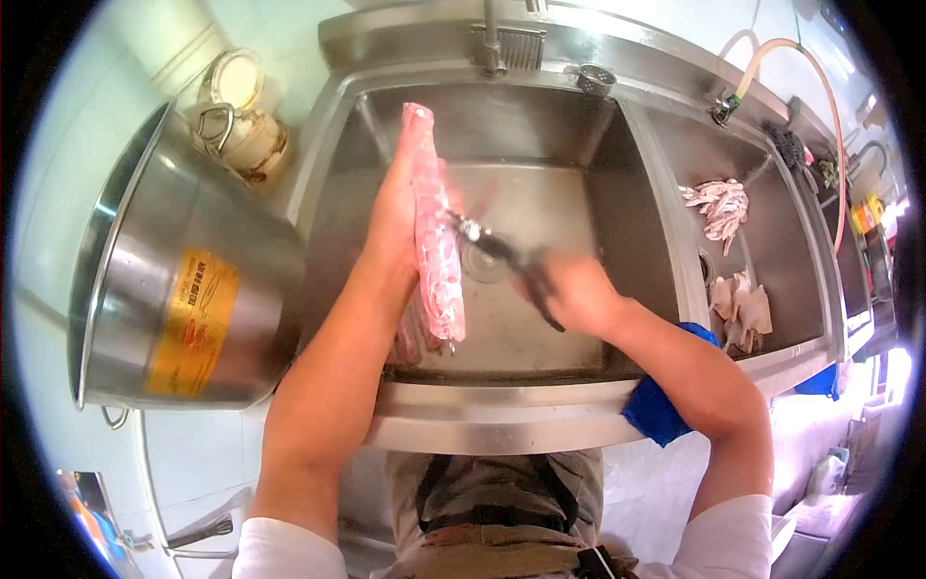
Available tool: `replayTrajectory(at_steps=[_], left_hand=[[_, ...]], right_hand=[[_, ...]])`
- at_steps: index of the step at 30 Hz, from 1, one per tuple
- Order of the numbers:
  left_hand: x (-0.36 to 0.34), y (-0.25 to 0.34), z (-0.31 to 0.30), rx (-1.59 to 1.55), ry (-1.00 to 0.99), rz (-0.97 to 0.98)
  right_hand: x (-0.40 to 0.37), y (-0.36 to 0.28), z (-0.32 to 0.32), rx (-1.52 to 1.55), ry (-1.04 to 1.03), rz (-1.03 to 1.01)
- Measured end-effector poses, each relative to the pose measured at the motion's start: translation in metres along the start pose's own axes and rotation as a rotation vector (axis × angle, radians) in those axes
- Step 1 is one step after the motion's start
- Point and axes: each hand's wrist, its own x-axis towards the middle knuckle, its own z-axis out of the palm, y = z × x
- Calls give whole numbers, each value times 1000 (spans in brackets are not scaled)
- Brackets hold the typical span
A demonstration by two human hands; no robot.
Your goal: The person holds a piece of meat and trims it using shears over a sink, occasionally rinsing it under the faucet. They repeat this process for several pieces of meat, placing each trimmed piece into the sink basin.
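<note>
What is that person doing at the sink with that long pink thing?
A person stands at a stainless steel sink. Their left hand holds a long pink strip of raw flesh upright over the basin. Their right hand presses a dark-handled metal tool against it; blur hides whether it is a knife or scissors. Pale cut pieces lie in the right-hand basin. A big steel pot with a yellow label sits to the left.

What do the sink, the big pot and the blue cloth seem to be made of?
Sink: stainless steel, brushed, with a dull grey sheen. Pot: probably stainless steel too, shinier, with reflections. Cloth: likely soft fabric, matte, crumpled over the rim.
</note>
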Motion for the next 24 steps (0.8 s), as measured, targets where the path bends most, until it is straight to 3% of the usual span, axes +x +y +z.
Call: replayTrajectory(at_steps=[5, 11, 14, 17, 20, 24], left_hand=[[1, -1, -6, -4, -80, 6], [15, -5, -18, 17, -113, 8], [12, -9, -8, 82, 112, 104], [27, -2, -23, 248, 103, 110], [14, -13, -11, 0, 195, -104], [29, -47, -45, 221, 48, -324]], right_hand=[[-1, 3, 9, -207, 125, -107], [1, 22, 19, -241, 58, 24], [5, 11, 1, 172, 10, 193], [8, 14, -5, 351, 59, 314], [10, 13, -19, 356, -11, 422], [13, 23, -24, 295, -44, 466]])
